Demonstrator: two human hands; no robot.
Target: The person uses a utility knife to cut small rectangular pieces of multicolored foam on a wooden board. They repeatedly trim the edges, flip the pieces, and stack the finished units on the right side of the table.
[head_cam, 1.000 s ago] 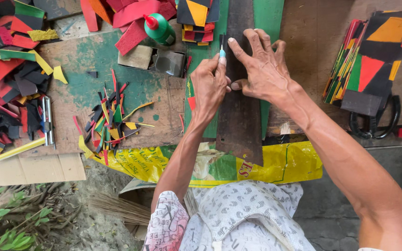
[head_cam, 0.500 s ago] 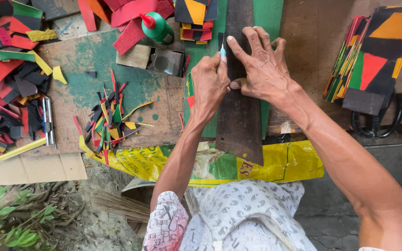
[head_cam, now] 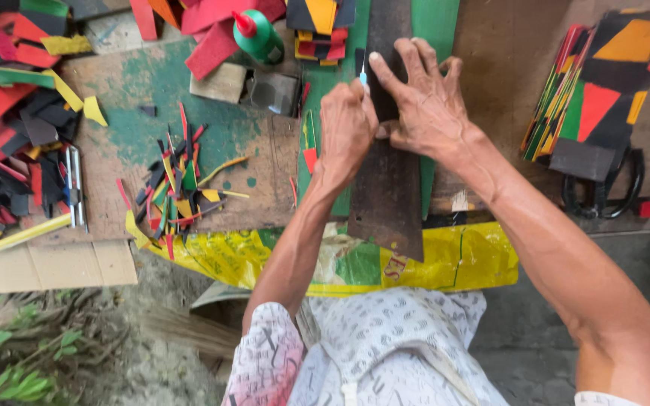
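My left hand is closed around a small knife with a pale blue tip, its point against the left edge of a long dark metal bar. My right hand lies flat on that bar, fingers spread, pressing it down onto a green sheet on the worn wooden board. The bar runs from the far edge toward me and overhangs the board's near edge.
A pile of thin coloured offcuts lies left of my hands. A green bottle with a red cap and a small metal box stand behind. Stacked colourful pieces and black scissors sit right. Scraps fill the far left.
My left hand with the knife has slid slightly toward me along the bar's left edge. My right hand stays pressed on the bar.
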